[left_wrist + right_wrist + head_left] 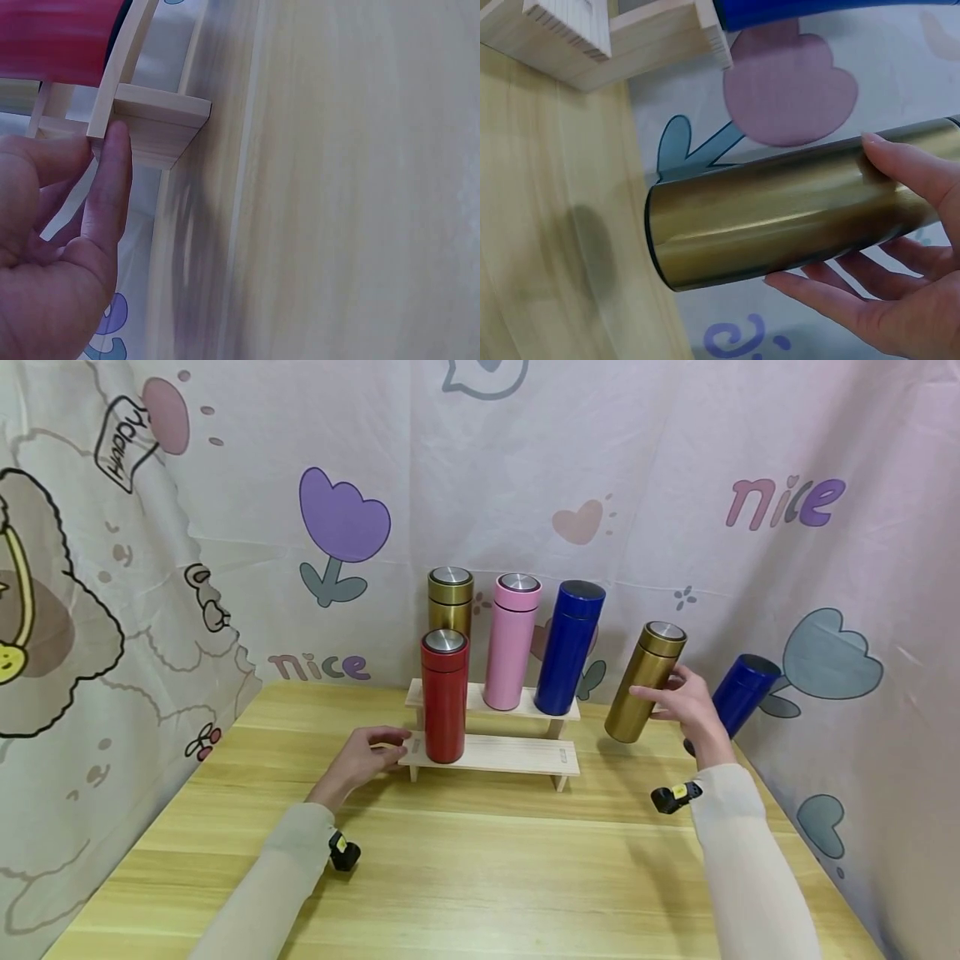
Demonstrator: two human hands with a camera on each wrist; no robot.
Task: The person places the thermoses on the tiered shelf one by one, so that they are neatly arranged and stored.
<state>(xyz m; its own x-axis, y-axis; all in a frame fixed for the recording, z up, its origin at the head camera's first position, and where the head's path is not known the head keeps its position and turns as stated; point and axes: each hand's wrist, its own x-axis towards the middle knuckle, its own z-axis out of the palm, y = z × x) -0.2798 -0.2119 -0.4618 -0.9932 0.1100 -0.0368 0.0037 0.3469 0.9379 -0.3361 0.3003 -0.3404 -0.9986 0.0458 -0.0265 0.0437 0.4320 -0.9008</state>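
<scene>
My right hand grips a gold thermos bottle right of the wooden stand. Its thumb and fingers wrap the bottle's side, and the bottle leans with its top to the right, base raised off the table in the right wrist view. At the stand's left end, my left hand pinches the lower shelf between thumb and fingers, shown close in the left wrist view on the board's edge. A red thermos bottle stands upright on that shelf's left part, near the left hand.
On the upper shelf stand another gold bottle, a pink bottle and a blue bottle. A second blue bottle is behind the right hand, partly hidden. A printed curtain hangs behind the wooden table.
</scene>
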